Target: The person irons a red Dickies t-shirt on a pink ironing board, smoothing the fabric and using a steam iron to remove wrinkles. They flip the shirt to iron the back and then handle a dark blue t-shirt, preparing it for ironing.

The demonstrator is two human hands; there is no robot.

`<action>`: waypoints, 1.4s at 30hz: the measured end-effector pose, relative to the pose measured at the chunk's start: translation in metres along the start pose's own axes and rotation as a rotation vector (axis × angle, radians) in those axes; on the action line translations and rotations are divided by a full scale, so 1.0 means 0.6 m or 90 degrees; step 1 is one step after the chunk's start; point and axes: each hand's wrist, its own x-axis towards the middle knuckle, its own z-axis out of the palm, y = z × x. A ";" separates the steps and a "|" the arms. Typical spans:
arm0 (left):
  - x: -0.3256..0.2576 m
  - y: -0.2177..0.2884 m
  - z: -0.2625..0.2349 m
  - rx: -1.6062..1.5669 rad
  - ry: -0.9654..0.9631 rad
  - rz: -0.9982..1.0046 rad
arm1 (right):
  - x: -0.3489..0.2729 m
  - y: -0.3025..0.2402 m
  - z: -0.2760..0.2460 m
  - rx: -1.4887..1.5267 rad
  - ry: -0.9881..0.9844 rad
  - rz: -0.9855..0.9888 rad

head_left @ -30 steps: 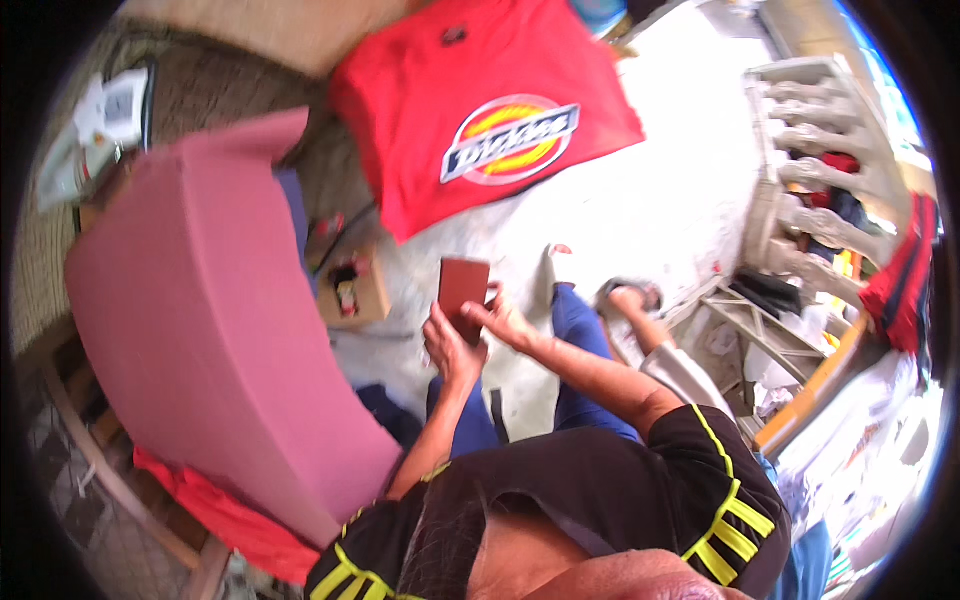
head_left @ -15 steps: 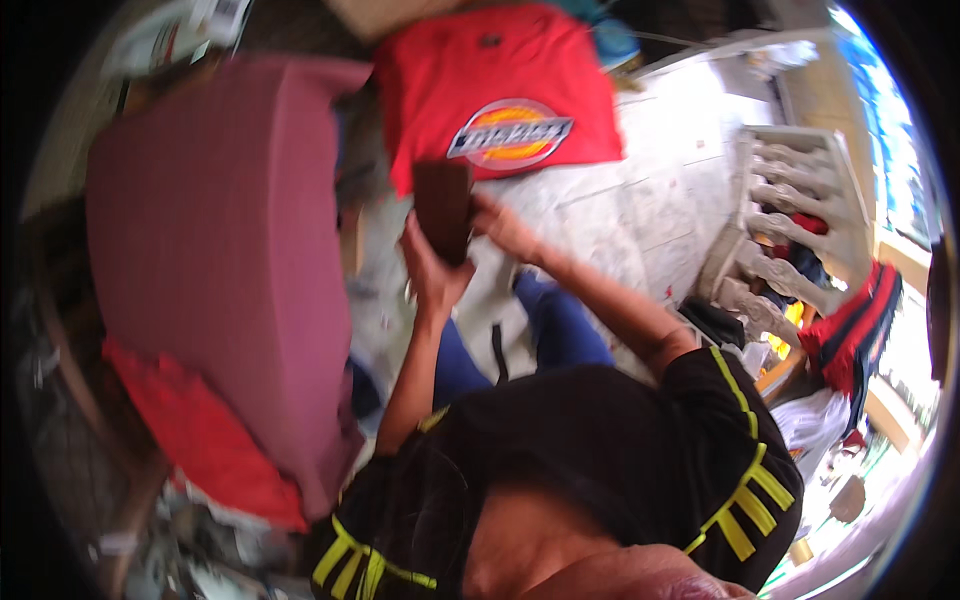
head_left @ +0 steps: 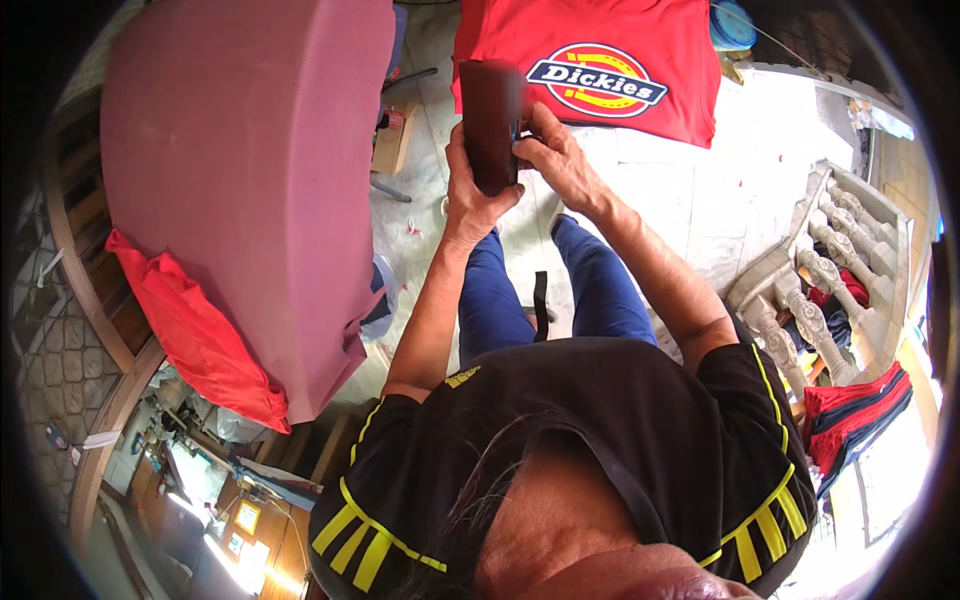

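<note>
I see the left hand [head_left: 476, 200] clamped round a flat, rectangular dark-brown case [head_left: 487, 125], perhaps leather, I judge to steady it while the right hand [head_left: 558, 160] pinches its edge

Handheld oblong dark-brown case [head_left: 490, 125]

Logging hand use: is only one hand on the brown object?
No, the left hand grips the brown object while the right hand touches its right edge.

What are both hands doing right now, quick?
Left hand: closed, holding the brown case.
Right hand: partly curled at its right edge; whether it grips cannot be told.
</note>
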 end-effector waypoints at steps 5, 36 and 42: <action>0.011 -0.021 -0.003 0.059 0.018 -0.012 | 0.015 0.021 -0.008 0.077 -0.003 0.010; -0.040 -0.101 -0.087 -0.301 -0.008 -0.220 | 0.073 0.238 -0.035 0.549 -0.027 0.215; -0.048 -0.131 -0.094 -0.259 -0.015 -0.180 | 0.073 0.275 -0.024 0.565 -0.038 0.211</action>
